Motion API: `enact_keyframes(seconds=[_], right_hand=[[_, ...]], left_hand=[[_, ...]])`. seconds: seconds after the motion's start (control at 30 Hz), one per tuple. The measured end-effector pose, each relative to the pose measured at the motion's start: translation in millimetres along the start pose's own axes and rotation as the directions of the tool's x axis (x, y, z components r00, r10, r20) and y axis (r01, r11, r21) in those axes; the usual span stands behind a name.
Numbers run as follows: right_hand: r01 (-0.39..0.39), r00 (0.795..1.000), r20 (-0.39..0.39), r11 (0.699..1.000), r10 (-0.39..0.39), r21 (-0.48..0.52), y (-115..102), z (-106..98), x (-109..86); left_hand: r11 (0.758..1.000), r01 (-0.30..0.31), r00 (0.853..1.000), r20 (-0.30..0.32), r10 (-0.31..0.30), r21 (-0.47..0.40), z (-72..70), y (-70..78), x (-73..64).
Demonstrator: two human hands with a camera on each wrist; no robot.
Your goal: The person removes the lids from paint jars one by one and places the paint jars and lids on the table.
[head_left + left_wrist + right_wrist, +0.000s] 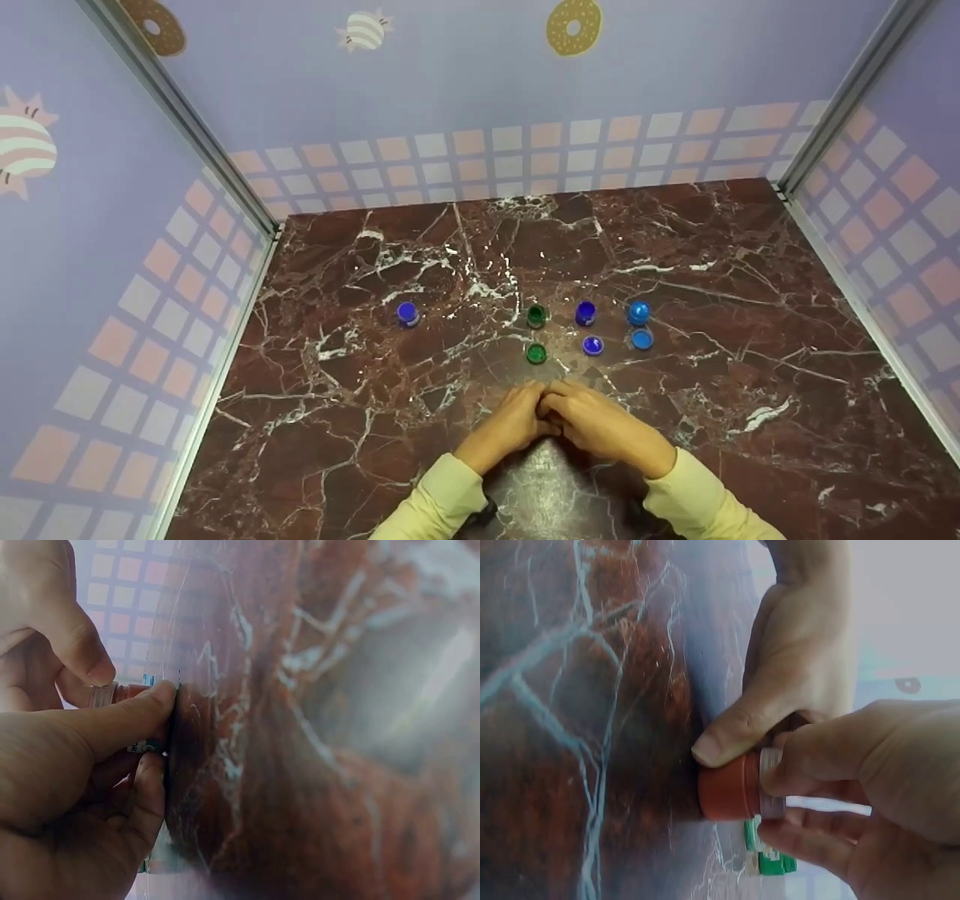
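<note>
In front of me my left hand [514, 420] and right hand [596, 420] meet low over the marbled table. Between them is a small orange-red paint pot [726, 791] with a clear lid [772, 804], hidden by the hands in the head view. The left hand grips the pot's body, its thumb [718, 746] along the side near the tabletop. My right fingers and thumb pinch the lid. Just beyond the hands lies a green lid [536, 353], with an open green pot [535, 316] behind it.
Right of the green pot stand an open violet-blue pot [586, 313] and a light blue pot [639, 312]. Their lids, violet [592, 346] and light blue [642, 340], lie in front. Another violet-blue pot [407, 313] stands to the left. Patterned walls [480, 97] enclose the table.
</note>
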State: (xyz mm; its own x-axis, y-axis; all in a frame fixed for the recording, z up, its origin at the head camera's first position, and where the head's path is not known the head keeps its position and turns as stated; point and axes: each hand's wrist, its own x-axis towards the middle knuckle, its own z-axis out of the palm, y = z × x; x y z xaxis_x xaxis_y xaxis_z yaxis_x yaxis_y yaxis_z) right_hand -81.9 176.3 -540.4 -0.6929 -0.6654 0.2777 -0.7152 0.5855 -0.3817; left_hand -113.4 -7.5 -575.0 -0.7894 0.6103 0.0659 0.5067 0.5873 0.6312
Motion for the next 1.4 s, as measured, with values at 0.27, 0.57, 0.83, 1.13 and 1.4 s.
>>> enact_keyframes(seconds=[0.27,0.57,0.83,1.13,1.4], right_hand=[[0.007,0.999,-0.038,0.99,-0.002,0.14,13.2,1.3,-7.1],[-0.067,0.99,-0.102,0.95,0.102,0.306,23.5,8.8,-15.9],[-0.081,0.977,-0.154,0.93,0.145,0.36,25.6,19.2,-21.0],[-0.187,0.964,-0.058,0.82,0.259,0.541,22.2,23.1,-21.6],[-0.131,0.974,-0.038,0.691,0.224,0.71,25.4,30.6,-22.6]], left_hand=[[1.0,0.003,1.0,-0.006,-0.004,-0.018,1.2,0.8,-2.5],[0.998,0.019,0.999,-0.047,-0.016,0.057,2.9,9.9,-9.3],[0.988,0.025,0.997,-0.081,-0.013,0.153,1.8,18.1,-18.4],[0.992,0.057,0.994,-0.099,-0.046,0.113,-5.0,12.2,-29.4],[0.994,0.11,0.989,-0.1,-0.108,0.013,-14.0,1.4,-37.2]])
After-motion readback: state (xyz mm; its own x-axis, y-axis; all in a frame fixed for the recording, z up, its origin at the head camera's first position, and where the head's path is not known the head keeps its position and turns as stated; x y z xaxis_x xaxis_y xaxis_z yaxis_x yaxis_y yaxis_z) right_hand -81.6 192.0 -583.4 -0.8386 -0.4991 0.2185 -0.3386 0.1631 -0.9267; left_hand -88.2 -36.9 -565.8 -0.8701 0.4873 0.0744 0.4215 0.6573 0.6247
